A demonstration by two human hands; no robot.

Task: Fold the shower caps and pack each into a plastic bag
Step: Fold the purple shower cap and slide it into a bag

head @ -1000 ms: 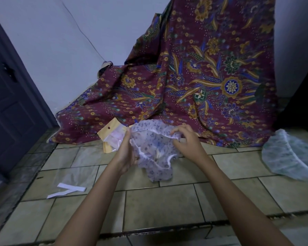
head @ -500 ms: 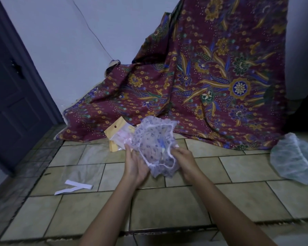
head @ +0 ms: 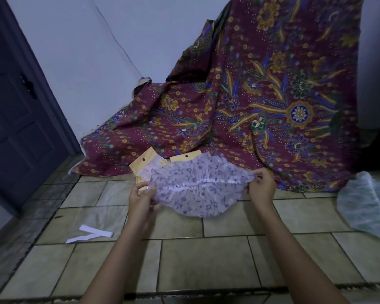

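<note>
A translucent shower cap [head: 198,187] with a purple print hangs stretched wide above the tiled floor, its gathered white elastic edge running across the middle. My left hand [head: 140,198] pinches its left end and my right hand [head: 261,187] pinches its right end. Behind the cap lie packed plastic bags with yellow header cards [head: 144,164], partly hidden by it. A second, pale green shower cap [head: 366,205] lies flat on the floor at the right.
A maroon batik cloth [head: 261,106] drapes over something against the wall behind. White paper strips [head: 90,234] lie on a clear plastic sheet [head: 92,213] at the left. A dark door [head: 15,119] stands at far left. Beige floor tiles [head: 202,264] spread in front.
My hands have moved apart, pulling the bunched purple cap out into a wide flat shape. The view has shifted a little to the left.
</note>
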